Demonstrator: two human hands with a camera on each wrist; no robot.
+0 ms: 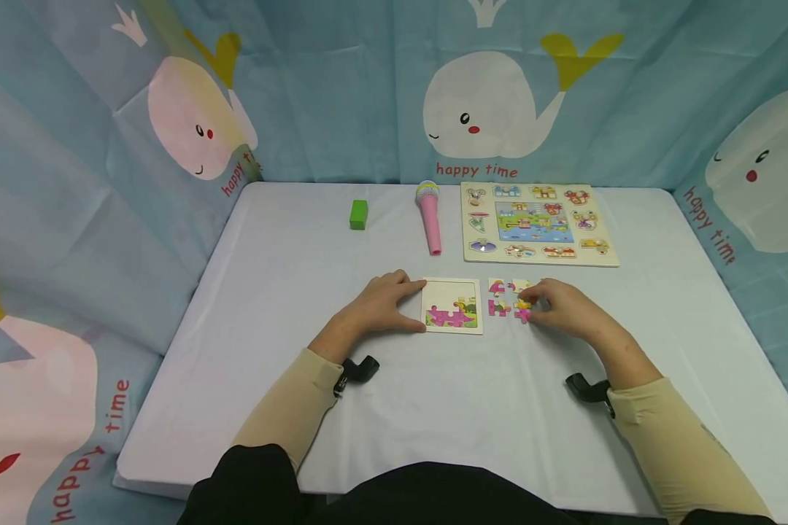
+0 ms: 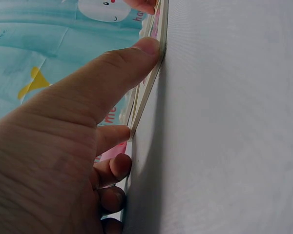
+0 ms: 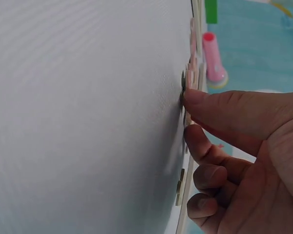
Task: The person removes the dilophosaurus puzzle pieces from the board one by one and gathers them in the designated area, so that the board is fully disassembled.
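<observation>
A small square jigsaw board (image 1: 453, 332) with a pale rim lies flat on the table, its lower part filled with pink and green pieces. My left hand (image 1: 384, 302) holds it by its left side, thumb at the near corner and index finger at the far one. The left wrist view shows the thumb (image 2: 147, 46) against the board's edge. To the right of the board lie several loose jigsaw pieces (image 1: 497, 308). Over the right-hand ones, my right hand (image 1: 561, 310) pinches a yellow-and-pink jigsaw piece (image 1: 522, 315) between thumb and index finger; the fingers partly cover it.
Behind the small board lie a pink toy microphone (image 1: 430, 222) and a green block (image 1: 358, 215). A larger wooden puzzle board (image 1: 538, 257) sits at the back right. White cloth covers the table (image 1: 433, 408), and a blue whale-print curtain (image 1: 341, 95) hangs around it.
</observation>
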